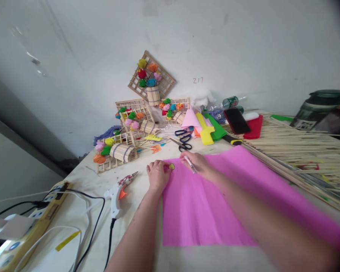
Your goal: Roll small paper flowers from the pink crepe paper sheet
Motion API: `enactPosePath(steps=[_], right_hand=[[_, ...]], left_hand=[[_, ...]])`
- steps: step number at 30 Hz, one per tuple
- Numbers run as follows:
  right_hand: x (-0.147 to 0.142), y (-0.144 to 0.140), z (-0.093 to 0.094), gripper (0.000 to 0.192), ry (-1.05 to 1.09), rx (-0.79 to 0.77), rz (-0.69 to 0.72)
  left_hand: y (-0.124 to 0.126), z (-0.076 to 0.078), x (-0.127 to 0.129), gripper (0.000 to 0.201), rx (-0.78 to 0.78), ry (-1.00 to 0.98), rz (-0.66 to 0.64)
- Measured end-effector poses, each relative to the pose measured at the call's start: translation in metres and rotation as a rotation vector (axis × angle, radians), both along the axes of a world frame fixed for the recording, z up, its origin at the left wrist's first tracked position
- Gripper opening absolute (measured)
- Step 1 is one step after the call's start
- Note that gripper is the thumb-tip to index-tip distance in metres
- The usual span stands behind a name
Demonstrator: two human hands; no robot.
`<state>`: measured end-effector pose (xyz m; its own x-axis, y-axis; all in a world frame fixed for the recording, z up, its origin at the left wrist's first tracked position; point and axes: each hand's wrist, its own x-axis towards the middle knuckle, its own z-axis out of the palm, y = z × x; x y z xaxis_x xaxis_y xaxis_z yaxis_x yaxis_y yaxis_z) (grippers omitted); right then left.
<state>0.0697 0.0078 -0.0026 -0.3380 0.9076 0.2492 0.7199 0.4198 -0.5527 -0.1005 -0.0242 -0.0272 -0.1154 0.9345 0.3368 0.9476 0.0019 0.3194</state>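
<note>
The fingers of the left hand [158,174] are curled down onto the far left corner of a big pink paper sheet [215,204], pinching a small yellow round piece [171,166] against the edge, while the fingers of the right hand [197,164] are closed around a thin pen [190,164] whose tip rests on the paper just beside that piece. The pink sheet lies flat on the white surface [136,257] in front of the person and runs off toward the right. Nearest on the left sits a power strip [31,226] with black and white cables looping away from it, and a bit farther in lies a white glue gun [119,192] with its nozzle pointing toward the left hand. Just beyond the hands lie black scissors [183,138]. To the right, a wide heap of thin bamboo sticks [297,151] covers that side of the surface. Farther back are folded sheets of yellow paper [205,130], green paper [215,126] and pink, a dark phone [236,120] lying on a red piece, and a green bottle [229,102] on its side. Against the white wall [243,45] stand several small stick lattices [151,79] dressed with little coloured paper flowers, one leaning high on the wall.
</note>
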Motion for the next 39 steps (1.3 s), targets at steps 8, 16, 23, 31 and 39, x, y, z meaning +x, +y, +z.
enactPosePath(steps=[8, 16, 23, 31, 39], right_hand=[[0.003, 0.003, -0.005, 0.019, 0.144, -0.032, 0.024], [0.005, 0.004, 0.004, 0.022, 0.591, -0.235, 0.107], [0.010, 0.004, 0.009, 0.026, 0.772, -0.403, 0.138], [0.014, 0.008, 0.009, 0.024, 0.741, -0.443, 0.140], [0.013, 0.003, 0.010, 0.024, 0.719, -0.403, 0.179]], left_hand=[[0.001, -0.001, -0.003, 0.012, 0.092, -0.156, -0.031], [0.004, 0.008, 0.012, 0.023, 0.025, -0.882, -0.099], [0.009, 0.017, 0.037, 0.026, -0.077, -1.249, -0.222], [0.011, 0.011, 0.037, 0.030, -0.106, -1.335, -0.251], [0.013, 0.010, 0.032, 0.040, -0.150, -1.387, -0.281]])
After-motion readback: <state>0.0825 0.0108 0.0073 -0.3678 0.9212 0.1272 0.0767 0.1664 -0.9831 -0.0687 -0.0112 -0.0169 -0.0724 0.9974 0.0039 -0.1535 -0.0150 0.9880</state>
